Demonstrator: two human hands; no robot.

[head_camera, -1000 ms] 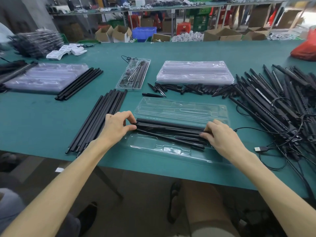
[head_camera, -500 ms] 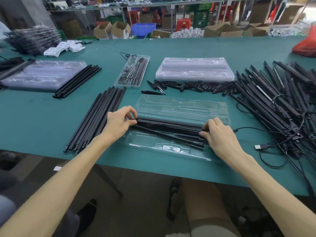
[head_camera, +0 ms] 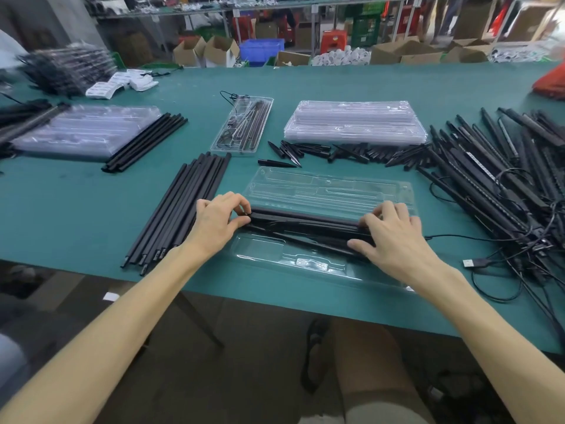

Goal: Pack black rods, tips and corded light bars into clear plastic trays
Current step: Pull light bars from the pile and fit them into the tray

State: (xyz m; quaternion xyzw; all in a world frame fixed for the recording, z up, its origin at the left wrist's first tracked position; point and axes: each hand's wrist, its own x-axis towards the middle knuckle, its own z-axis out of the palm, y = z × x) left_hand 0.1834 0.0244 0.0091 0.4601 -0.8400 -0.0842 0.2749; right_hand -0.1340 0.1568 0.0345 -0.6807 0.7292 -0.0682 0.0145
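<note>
Bundle of black rods (head_camera: 305, 223) is tighter and straighter than a second ago. Left hand (head_camera: 217, 223) pinches its left end, right hand (head_camera: 394, 237) clamps its right end, squaring it over the open clear tray (head_camera: 266, 252) at the worktop's (head_camera: 76, 209) front edge. Right ends hidden under that hand; can't tell if anything's seated in slots.

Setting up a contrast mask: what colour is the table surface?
Teal green; the table surface shows best in the head view.
</note>
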